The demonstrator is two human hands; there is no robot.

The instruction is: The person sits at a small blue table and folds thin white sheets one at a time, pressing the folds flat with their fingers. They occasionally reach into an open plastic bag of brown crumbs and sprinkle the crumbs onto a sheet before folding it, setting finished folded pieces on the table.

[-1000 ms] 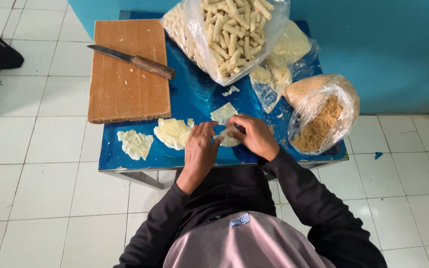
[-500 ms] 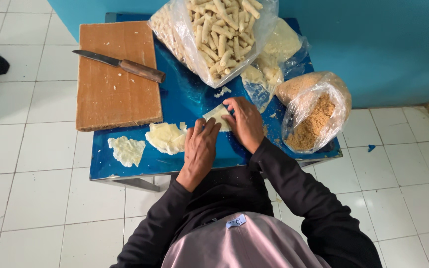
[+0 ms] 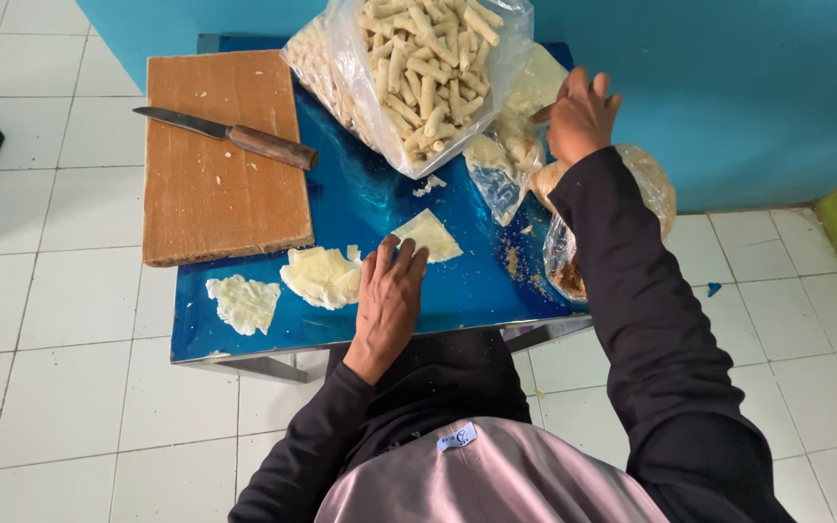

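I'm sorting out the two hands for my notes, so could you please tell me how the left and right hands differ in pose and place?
The left hand lies palm down on the blue table, fingertips on a flat pale wrapper sheet. The right hand is raised and stretched far forward, fingers spread, at the clear bags by the blue wall. Whether it grips anything cannot be told; the left hand grips nothing. Both are bare, with dark sleeves.
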